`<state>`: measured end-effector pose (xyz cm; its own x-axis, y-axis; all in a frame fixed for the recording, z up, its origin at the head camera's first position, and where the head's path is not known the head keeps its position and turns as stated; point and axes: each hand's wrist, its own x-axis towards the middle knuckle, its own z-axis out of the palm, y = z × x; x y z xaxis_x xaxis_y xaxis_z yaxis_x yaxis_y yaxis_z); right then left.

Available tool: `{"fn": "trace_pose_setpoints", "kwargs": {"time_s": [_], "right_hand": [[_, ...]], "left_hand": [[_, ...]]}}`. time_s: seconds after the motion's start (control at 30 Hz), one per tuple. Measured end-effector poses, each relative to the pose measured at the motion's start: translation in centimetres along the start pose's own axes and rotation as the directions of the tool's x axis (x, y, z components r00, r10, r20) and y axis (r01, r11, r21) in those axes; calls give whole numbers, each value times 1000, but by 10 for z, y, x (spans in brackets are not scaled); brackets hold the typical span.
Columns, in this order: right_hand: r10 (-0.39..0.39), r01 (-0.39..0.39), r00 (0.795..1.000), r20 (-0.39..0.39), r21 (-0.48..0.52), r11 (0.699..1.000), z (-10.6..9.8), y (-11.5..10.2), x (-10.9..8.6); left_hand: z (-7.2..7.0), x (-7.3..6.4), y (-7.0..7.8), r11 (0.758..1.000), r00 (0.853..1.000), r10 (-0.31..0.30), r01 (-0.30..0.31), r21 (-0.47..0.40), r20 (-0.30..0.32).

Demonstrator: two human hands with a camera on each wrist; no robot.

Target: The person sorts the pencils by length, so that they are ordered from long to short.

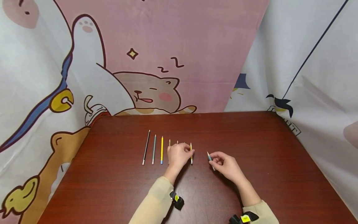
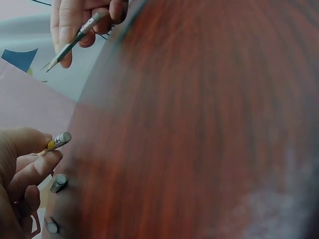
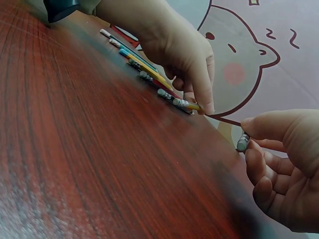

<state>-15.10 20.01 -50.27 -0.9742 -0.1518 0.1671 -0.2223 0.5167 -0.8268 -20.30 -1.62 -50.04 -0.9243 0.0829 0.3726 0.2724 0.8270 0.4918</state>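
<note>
My left hand pinches a yellow pencil at the right end of a row, its eraser end toward me. In the left wrist view that yellow pencil sits between thumb and fingertip. Off to the right, my right hand holds a teal pencil between thumb and fingers, its sharpened tip pointing forward and left. The right wrist view shows the eraser end of this pencil under the thumb. Several pencils in the row are partly hidden behind my left hand.
To the left of my left hand lie a black pencil, a green-blue pencil and a yellow pencil with a blue end, side by side on the brown wooden table. A printed cloth hangs behind the table.
</note>
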Motion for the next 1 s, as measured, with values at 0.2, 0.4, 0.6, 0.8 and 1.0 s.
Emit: {"fn": "trace_pose_setpoints", "kwargs": {"time_s": [0.2,0.4,0.6,0.8,1.0], "right_hand": [[-16,16,1000,4,-10,1000,-1,-1,0],[-20,20,1000,7,-12,1000,2,0,1],[20,-20,1000,-1,-20,1000,7,-1,8],[107,-107,994,-4,-23,994,14,-2,17],[115,-115,993,-19,-1,993,20,-2,24]], "left_hand": [[5,2,1,999,999,34,-33,43,-39],[10,3,1,997,998,44,-41,72,-35],[10,3,0,996,999,46,-44,71,-28],[11,3,-1,996,997,68,-66,65,-25],[10,3,-1,996,998,68,-67,65,-9]]}}
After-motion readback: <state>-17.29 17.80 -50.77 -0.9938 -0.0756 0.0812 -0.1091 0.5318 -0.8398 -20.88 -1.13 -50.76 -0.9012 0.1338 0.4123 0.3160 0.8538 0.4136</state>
